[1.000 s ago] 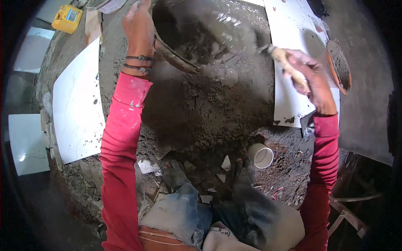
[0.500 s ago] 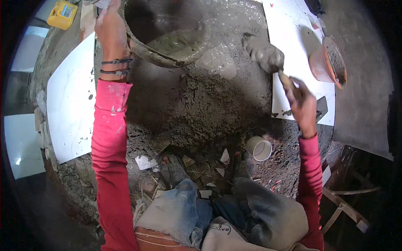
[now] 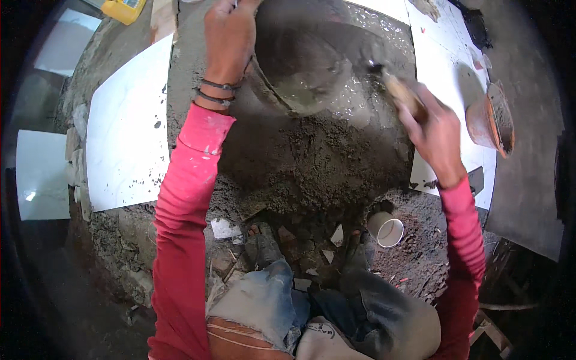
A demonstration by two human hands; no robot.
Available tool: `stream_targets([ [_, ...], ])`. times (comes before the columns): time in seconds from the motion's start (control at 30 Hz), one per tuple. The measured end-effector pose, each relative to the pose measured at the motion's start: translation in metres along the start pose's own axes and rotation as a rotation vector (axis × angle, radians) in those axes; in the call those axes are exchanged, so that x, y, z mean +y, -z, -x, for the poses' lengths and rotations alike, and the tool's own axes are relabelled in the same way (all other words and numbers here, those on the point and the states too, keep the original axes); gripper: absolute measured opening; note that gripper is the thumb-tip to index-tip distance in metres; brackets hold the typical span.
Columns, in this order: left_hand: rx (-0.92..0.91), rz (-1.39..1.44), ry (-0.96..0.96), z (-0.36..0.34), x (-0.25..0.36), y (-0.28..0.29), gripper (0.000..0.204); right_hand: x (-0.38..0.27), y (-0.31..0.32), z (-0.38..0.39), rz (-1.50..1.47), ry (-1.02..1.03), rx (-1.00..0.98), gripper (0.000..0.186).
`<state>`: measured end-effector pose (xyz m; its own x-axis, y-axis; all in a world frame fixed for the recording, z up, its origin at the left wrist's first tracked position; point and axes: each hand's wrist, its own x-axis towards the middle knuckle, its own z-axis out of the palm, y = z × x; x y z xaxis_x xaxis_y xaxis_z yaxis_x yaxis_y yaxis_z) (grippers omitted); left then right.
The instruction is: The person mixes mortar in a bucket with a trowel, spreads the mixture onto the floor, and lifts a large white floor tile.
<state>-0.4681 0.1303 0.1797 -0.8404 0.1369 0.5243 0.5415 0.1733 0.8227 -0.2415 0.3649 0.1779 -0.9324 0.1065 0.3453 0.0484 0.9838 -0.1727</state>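
Observation:
With its fingers closed at the rim, my left hand (image 3: pixel 229 45) holds a dark round basin (image 3: pixel 270 96) tilted over the mortar bed. Wet grey slurry (image 3: pixel 354 103) lies at the basin's mouth and on the bed beyond it. The wooden handle of a trowel (image 3: pixel 401 95) is gripped in my right hand (image 3: pixel 437 135). Its blade is blurred and reaches to the basin's right side; what lies on the blade cannot be made out. Rough, darker mortar (image 3: pixel 324 162) spreads on the near side of the basin.
White tiles flank the bed, one on the left (image 3: pixel 129 129) and one on the right (image 3: pixel 444 63). An orange-brown mortar bowl (image 3: pixel 483 123) leans on its side at the right. A white cup (image 3: pixel 390 232) lies near my feet among rubble. A yellow jerrycan (image 3: pixel 123 9) stands far left.
My right hand has swung the trowel leftward, from above the right tile's edge to the basin's side. The view has shifted, and the left hand still holds the basin.

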Motion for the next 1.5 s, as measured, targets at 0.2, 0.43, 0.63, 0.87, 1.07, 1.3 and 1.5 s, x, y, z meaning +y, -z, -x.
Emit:
stream_targets([
  [0.2,0.001,0.211,0.177,0.003,-0.009,0.0,0.044,0.003,-0.048,-0.076,-0.653,-0.091,-0.481,0.038],
  [0.43,0.028,0.296,0.141,-0.001,-0.036,0.062,0.043,-0.009,-0.074,-0.067,-1.186,-0.452,-0.651,0.041],
  [0.63,0.283,0.214,0.085,0.006,-0.05,0.126,0.035,-0.038,-0.035,-0.064,-1.16,-0.36,-0.625,0.039],
  [0.87,0.464,-0.009,0.106,0.001,-0.039,0.172,0.039,-0.046,0.005,-0.053,-1.051,-0.348,-0.768,0.035],
  [1.07,0.573,-0.133,0.023,-0.005,-0.042,0.201,0.041,-0.083,-0.046,-0.028,-0.681,0.31,-0.419,0.033],
  [1.3,0.403,0.2,0.036,0.02,-0.021,0.184,0.039,-0.068,0.049,-0.001,-0.034,0.367,-0.521,0.038],
  [1.5,0.312,0.003,0.282,0.037,-0.009,0.152,0.044,-0.045,0.093,-0.011,-0.381,0.096,-0.29,0.034],
])
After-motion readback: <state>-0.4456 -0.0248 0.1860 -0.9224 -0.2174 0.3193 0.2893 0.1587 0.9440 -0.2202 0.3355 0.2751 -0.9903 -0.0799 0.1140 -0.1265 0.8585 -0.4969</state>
